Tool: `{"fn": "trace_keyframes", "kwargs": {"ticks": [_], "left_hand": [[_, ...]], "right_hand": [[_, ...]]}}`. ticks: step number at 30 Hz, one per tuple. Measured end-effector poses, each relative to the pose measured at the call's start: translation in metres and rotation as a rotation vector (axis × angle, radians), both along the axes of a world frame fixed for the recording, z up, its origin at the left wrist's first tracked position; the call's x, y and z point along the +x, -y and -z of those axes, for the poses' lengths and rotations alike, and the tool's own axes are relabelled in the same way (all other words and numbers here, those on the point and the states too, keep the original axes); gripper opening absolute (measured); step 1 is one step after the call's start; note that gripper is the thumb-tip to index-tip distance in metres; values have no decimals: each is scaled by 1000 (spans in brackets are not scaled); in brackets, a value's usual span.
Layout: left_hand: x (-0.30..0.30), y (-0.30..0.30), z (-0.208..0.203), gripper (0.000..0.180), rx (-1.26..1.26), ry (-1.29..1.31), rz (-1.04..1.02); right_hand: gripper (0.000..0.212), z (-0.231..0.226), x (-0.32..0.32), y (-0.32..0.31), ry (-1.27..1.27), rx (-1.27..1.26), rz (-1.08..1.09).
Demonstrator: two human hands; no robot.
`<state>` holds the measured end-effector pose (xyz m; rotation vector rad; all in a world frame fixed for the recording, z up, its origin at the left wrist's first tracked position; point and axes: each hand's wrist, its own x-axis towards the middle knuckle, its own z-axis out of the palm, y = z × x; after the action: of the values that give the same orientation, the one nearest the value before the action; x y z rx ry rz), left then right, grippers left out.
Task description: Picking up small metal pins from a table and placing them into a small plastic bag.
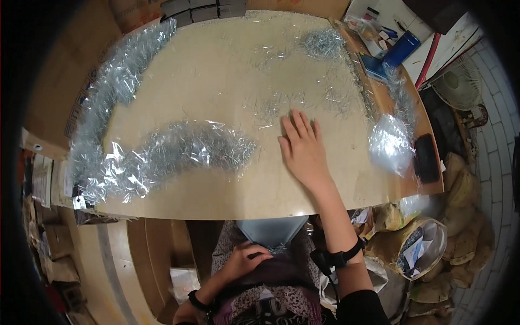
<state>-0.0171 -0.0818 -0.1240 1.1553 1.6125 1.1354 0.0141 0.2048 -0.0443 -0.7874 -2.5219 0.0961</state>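
Note:
My right hand (306,151) lies palm down on the pale tabletop (195,200), its fingers stretched toward thin silvery pins or wire bits (271,108) scattered beyond the fingertips. Below the table edge, my left hand (248,261) is curled at the near rim of a grey tray (273,230) in my lap, fingers pressed together on it. A few silvery bits show at that rim. On the tabletop to the left, a long heap of silvery pieces (189,146) stretches toward the middle. A smaller pile (323,43) sits at the far right.
Along the right edge are a clear plastic bag (391,143), a black phone-like object (427,158) and a blue cylinder (401,49). Grey blocks (203,11) stand at the back. Cardboard (65,70) borders the left. An open sack (414,246) and a fan (457,84) stand on the right.

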Motion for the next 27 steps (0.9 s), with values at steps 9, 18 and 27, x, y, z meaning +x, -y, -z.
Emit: {"fn": "trace_keyframes", "kwargs": {"ticks": [9, 18, 27], "left_hand": [[-1, 1, 2, 12, 33, 16, -11], [-1, 4, -9, 12, 6, 48, -4], [4, 7, -5, 14, 43, 46, -32]], "right_hand": [[51, -17, 72, 64, -12, -263, -303], [41, 0, 131, 127, -236, -504, -424], [35, 56, 161, 172, 50, -741, -224]]}}
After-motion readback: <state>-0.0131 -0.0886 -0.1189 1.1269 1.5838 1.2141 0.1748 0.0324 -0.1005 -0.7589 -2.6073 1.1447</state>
